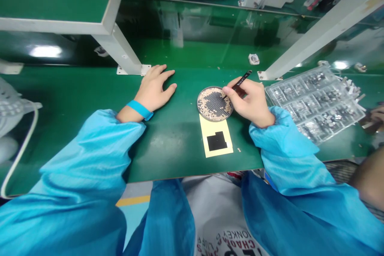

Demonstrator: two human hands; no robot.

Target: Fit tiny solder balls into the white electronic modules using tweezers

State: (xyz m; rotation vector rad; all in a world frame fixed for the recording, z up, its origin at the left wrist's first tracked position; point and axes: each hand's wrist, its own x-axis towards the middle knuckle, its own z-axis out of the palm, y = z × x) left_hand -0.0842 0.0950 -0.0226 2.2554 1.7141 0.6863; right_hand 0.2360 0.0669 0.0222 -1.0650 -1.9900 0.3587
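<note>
Two hands at work: the right hand (250, 102) pinches tweezers (241, 82) firmly, tips low over the round dish (198, 104) at center frame; the left hand (154, 88) lies open on the green bench (168, 152).

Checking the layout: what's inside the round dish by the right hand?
Small dark pieces at the centre of the round dish, ringed by pale speckled material. The right hand covers its right edge, hiding what lies there.

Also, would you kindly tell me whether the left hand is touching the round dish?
Apart: the head view shows the left hand resting on the green bench, with a strip of bare bench between it and the dish.
</note>
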